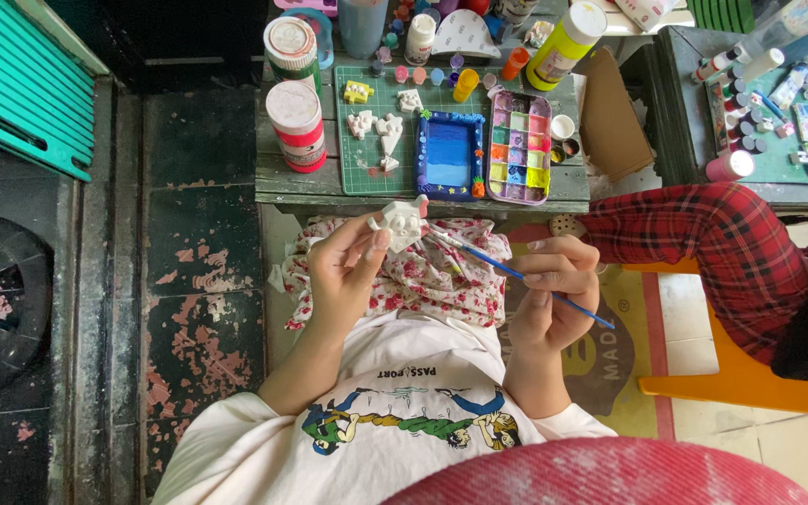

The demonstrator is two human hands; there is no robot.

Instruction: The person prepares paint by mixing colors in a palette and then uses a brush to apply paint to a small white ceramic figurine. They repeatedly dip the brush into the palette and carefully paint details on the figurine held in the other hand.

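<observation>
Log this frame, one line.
left hand: holds white plaster figurine | right hand: holds blue paintbrush, tip near figurine | paint palette on table

Dark worn floor tiles [203, 271] with peeling reddish patches. Weathered wooden table [278, 182] ahead, second dark table [680, 103] at right. Teal slatted panel [21, 89] upper left. Orange plastic chair [741, 374] on pale tiles at right. Soft daylight, no harsh shadows.
</observation>
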